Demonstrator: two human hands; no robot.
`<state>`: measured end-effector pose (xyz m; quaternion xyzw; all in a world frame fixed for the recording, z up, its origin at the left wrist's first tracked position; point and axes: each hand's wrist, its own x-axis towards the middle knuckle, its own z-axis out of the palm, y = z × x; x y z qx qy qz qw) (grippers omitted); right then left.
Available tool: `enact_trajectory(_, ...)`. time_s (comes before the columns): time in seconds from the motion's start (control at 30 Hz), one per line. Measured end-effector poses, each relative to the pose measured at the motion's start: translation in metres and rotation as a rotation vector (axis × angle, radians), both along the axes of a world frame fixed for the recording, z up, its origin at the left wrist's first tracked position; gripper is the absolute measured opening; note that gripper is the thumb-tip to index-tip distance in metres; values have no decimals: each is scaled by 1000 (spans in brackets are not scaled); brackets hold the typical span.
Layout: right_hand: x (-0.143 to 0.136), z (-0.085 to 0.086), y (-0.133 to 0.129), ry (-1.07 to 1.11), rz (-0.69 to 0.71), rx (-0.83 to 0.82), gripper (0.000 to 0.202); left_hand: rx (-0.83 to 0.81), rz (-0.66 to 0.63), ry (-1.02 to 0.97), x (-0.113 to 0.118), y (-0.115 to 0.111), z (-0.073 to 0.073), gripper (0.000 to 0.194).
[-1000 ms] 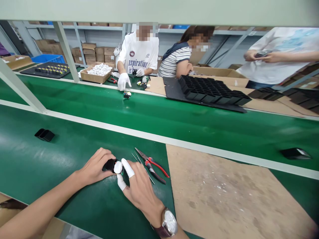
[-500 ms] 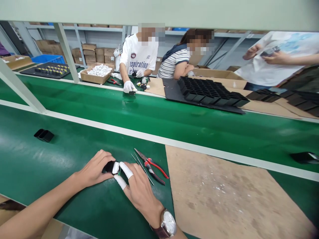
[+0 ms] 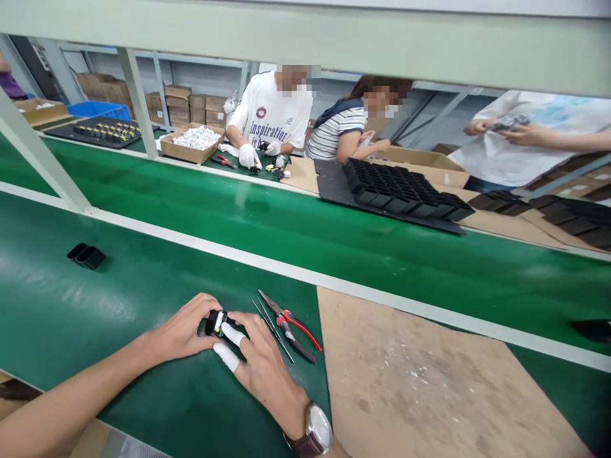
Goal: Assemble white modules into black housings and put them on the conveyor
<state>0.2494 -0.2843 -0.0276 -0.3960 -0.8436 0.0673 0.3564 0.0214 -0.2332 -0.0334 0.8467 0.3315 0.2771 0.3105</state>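
My left hand [image 3: 184, 327] is closed around a small black plastic housing [image 3: 204, 326], its mouth turned to the right. In that mouth sit a white piece [image 3: 219, 320] and a bit of green and yellow, partly hidden by fingers. My right hand [image 3: 260, 350] wears white finger covers on thumb and index finger. Its index fingertip touches the piece at the housing's mouth, while the thumb stands apart below; the fingers are stretched, not pinched. Just right of it lie tweezers [image 3: 273, 331] and red-and-black long-nose pliers [image 3: 291, 326].
A pair of black housings [image 3: 86, 256] stands at left. Brown cardboard [image 3: 429, 375] covers the bench at right, with a black part [image 3: 592, 329] beyond. Across the green channel, co-workers handle parts near a box of white pieces [image 3: 195, 140] and rows of black housings [image 3: 405, 191].
The white piece sits deeper in the housing. My right index finger has moved from its outer end onto the mouth, and the thumb has come away. The view has tilted slightly upward.
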Motion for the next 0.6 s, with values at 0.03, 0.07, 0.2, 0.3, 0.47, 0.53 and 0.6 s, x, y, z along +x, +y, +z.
enact_trajectory(0.03,2,1,2,-22,-6,22,19,-18,11,-3,0,0,1,41)
enact_trajectory(0.07,4,2,3,-53,-30,52,23,-39,22,-5,0,1,2,40)
enact_trajectory(0.2,18,1,6,-284,-328,170,23,-106,51,22,-3,1,6,39)
enact_trajectory(0.3,25,-5,4,-524,-475,175,13,-128,54,43,-6,2,7,40)
enact_trajectory(0.47,21,-13,-2,-588,-450,165,33,-150,21,56,-8,3,6,58)
enact_trajectory(0.53,17,-11,-3,-500,-387,157,34,-151,14,53,-8,3,4,56)
enact_trajectory(0.6,14,-8,-5,-359,-313,138,28,-140,10,40,-7,3,2,52)
